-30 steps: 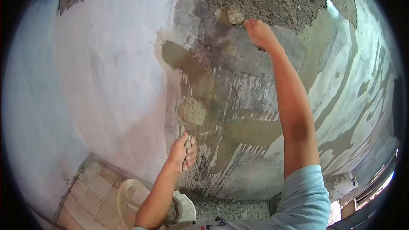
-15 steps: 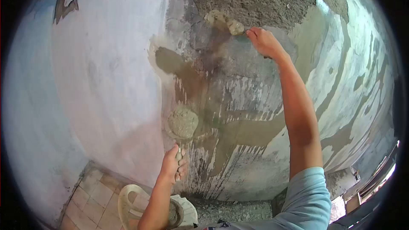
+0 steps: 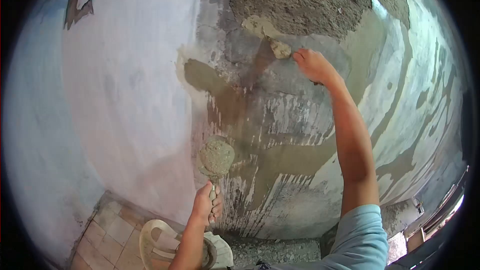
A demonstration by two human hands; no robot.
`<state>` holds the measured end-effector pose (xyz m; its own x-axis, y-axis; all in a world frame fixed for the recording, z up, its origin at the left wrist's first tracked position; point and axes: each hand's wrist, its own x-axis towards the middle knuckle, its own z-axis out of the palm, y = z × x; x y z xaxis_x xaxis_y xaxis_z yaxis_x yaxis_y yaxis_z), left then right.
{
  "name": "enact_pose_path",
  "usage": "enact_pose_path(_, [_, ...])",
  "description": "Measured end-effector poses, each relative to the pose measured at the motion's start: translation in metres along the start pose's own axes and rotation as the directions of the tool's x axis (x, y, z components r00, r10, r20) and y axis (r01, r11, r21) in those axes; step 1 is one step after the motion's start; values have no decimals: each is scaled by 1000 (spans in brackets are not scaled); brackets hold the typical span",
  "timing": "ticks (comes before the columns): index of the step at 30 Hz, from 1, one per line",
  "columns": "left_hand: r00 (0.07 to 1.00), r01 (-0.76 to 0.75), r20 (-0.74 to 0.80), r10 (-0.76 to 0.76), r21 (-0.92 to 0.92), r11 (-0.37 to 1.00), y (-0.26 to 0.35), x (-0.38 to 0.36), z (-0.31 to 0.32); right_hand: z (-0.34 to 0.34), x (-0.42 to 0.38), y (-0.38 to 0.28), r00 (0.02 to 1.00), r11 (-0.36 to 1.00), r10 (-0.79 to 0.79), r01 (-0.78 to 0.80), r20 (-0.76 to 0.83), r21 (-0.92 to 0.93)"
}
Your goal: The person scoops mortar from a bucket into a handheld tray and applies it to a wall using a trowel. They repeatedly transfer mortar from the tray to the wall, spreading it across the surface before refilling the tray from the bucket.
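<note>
A single head-worn fisheye camera faces a patchy grey plastered wall (image 3: 280,120) at close range, tilting down toward a tiled floor (image 3: 107,230).

My right hand (image 3: 312,65) is raised far up, arm stretched, fingers curled. My left hand (image 3: 204,209) sits low and near, fist closed.

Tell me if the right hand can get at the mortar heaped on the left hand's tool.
Probably yes: the right hand is up at the wall, and nothing lies between it and the mortar heap held by the left hand.
</note>
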<state>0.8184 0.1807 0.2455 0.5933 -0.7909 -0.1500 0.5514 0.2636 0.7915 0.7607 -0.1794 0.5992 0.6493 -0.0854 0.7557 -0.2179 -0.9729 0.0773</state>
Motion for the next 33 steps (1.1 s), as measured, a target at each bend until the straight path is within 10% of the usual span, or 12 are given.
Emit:
enact_pose_path(6, [1000, -3, -21, 3, 1, 1000, 1, -9, -4, -14, 24, -65, 923, 846, 379, -374, 64, 381])
enact_pose_path(12, [998, 19, -59, -18, 13, 1000, -4, -11, -7, 57, 53, -76, 972, 999, -26, 31, -233, 20])
enact_pose_path(17, [999, 9, -48, -10, -30, 1000, -15, -9, -16, 23, 40, -67, 989, 993, 57, -70, 133, 90])
enact_pose_path(24, [994, 22, -108, -20, 19, 1000, -1, -22, -10, 14, 52, -21, 987, 999, 14, -6, -162, 54])
enact_pose_path(33, [994, -17, -112, 19, 14, 1000, -7, -24, -10, 47, -20, -39, 977, 999, -54, 53, 207, 6])
